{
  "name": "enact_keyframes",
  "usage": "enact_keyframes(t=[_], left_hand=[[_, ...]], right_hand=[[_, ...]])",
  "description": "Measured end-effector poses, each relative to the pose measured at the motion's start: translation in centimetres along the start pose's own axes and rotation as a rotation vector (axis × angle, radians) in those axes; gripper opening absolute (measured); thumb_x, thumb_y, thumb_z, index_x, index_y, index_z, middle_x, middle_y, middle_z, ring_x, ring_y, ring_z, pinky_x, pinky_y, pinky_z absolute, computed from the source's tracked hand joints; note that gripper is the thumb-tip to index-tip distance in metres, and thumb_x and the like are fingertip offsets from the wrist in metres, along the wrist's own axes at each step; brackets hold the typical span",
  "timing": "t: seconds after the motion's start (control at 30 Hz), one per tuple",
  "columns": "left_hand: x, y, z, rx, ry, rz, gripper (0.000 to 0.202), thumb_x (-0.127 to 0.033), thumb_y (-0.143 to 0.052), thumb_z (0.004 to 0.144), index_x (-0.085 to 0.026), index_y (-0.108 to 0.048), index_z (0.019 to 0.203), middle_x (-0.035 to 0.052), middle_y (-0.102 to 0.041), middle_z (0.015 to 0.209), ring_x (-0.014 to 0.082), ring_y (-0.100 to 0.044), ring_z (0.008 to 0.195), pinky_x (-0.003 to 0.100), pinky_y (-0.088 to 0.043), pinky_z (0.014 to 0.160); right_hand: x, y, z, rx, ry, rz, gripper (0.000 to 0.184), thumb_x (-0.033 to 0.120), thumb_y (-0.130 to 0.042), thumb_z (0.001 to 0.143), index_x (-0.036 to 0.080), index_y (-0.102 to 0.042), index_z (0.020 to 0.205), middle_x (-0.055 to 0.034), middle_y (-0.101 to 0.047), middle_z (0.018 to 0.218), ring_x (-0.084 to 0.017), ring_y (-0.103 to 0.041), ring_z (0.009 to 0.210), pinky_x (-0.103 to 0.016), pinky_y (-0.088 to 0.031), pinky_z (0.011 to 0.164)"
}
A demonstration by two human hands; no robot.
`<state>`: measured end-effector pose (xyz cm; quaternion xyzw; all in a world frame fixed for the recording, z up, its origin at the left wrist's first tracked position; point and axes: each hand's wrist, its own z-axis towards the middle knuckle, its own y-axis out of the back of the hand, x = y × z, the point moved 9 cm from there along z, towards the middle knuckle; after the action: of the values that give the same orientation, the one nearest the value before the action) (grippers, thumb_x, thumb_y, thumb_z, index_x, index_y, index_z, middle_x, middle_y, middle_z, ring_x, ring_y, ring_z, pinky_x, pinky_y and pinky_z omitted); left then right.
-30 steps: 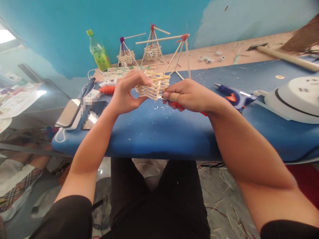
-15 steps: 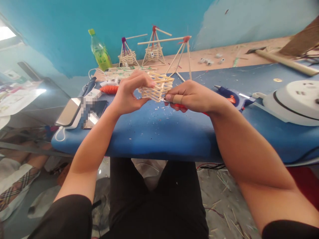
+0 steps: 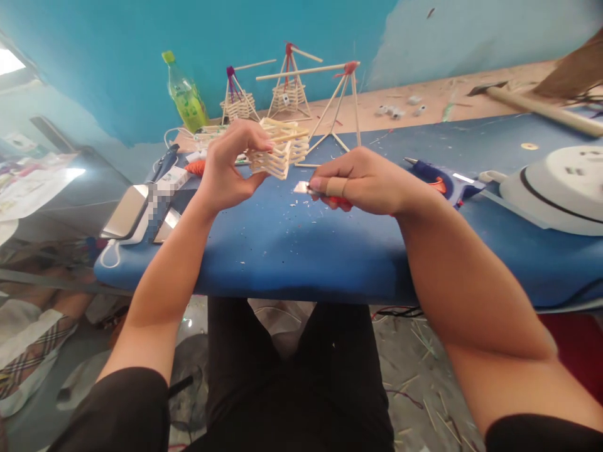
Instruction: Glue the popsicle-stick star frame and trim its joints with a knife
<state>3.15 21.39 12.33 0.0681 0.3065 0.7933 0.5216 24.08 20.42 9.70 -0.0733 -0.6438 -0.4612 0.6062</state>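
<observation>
My left hand (image 3: 235, 164) is closed around a small stacked frame of wooden sticks (image 3: 288, 150), holding it above the blue work surface (image 3: 301, 263). Opposite it, my right hand (image 3: 351, 182) grips a utility knife (image 3: 301, 187) with a red handle mostly hidden by the fingers. The short blade points left, a little below and apart from the stick frame. A band is wrapped round one finger of this hand. Small pale shavings lie under both hands. Just behind stands a stick tripod (image 3: 349, 94) with a red binding at its top.
Behind are two more stick stands, one purple-tied (image 3: 238, 100), and a green-capped bottle (image 3: 186, 94). At left lie a phone (image 3: 125, 211) and orange cord (image 3: 195, 167). To the right are a blue glue gun (image 3: 445, 182), a round white power strip (image 3: 560, 191) and a hammer (image 3: 541, 110).
My left hand has moved left with the stick frame and turned it somewhat. The knife blade, previously against the frame's lower corner, is now apart from it.
</observation>
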Motion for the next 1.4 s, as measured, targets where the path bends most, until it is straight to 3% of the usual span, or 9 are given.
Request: enact_keyframes(t=[0.1, 0.3, 0.57, 0.93, 1.2, 1.4], left_hand=[[-1.5, -0.5, 0.4, 0.003, -0.060, 0.002, 0.038, -0.058, -0.091, 0.094, -0.034, -0.067, 0.113, 0.0069, -0.075, 0.113, 0.0299, -0.078, 0.114, 0.059, -0.068, 0.102], [-2.1, -0.8, 0.3, -0.013, -0.076, -0.014, 0.032, -0.051, -0.091, 0.095, -0.034, -0.070, 0.112, 0.0053, -0.076, 0.110, 0.0303, -0.078, 0.113, 0.061, -0.068, 0.104], [-2.5, -1.2, 0.1, 0.026, -0.101, -0.035, 0.029, -0.042, -0.090, 0.097, -0.032, -0.074, 0.119, 0.0075, -0.076, 0.113, 0.0306, -0.078, 0.117, 0.058, -0.067, 0.110], [-2.3, -1.9, -0.2, 0.021, -0.079, -0.137, 0.039, -0.050, -0.093, 0.095, -0.031, -0.074, 0.122, 0.0071, -0.076, 0.113, 0.0308, -0.080, 0.110, 0.055, -0.073, 0.092], [-2.8, -2.0, -0.1, 0.029, -0.113, -0.156, 0.038, -0.044, -0.095, 0.095, -0.029, -0.074, 0.123, 0.0072, -0.075, 0.113, 0.0310, -0.080, 0.111, 0.055, -0.072, 0.092], [-2.2, -2.3, -0.5, 0.028, -0.102, -0.162, 0.040, -0.044, -0.095, 0.094, -0.031, -0.073, 0.126, 0.0072, -0.074, 0.118, 0.0320, -0.078, 0.116, 0.060, -0.069, 0.103]], right_hand=[[-0.9, 1.4, 0.0, -0.164, -0.065, -0.017, 0.045, 0.044, -0.083, 0.104, 0.020, -0.069, 0.068, 0.0009, -0.060, 0.058, -0.009, -0.050, 0.049, -0.030, -0.038, 0.050], [-1.0, 1.3, 0.3, -0.224, -0.103, -0.058, 0.049, 0.053, -0.081, 0.105, 0.019, -0.072, 0.071, 0.0005, -0.060, 0.058, -0.009, -0.049, 0.048, -0.030, -0.037, 0.049], [-0.6, 0.6, 0.0, -0.171, -0.241, -0.211, 0.039, 0.037, -0.073, 0.109, 0.019, -0.073, 0.075, 0.0014, -0.062, 0.058, -0.010, -0.051, 0.047, -0.032, -0.041, 0.054], [-0.3, 0.3, 0.1, -0.089, -0.102, -0.247, 0.040, 0.020, -0.064, 0.108, 0.021, -0.067, 0.068, 0.0018, -0.064, 0.058, -0.009, -0.056, 0.048, -0.032, -0.045, 0.056], [-0.8, 0.4, 0.2, -0.034, -0.074, -0.196, 0.041, 0.036, -0.072, 0.109, 0.021, -0.068, 0.070, 0.0008, -0.064, 0.060, -0.009, -0.053, 0.049, -0.033, -0.044, 0.055], [-0.8, -0.1, 0.0, 0.017, -0.078, -0.138, 0.038, 0.042, -0.073, 0.106, 0.020, -0.073, 0.075, 0.0010, -0.065, 0.061, -0.009, -0.053, 0.051, -0.031, -0.042, 0.053]])
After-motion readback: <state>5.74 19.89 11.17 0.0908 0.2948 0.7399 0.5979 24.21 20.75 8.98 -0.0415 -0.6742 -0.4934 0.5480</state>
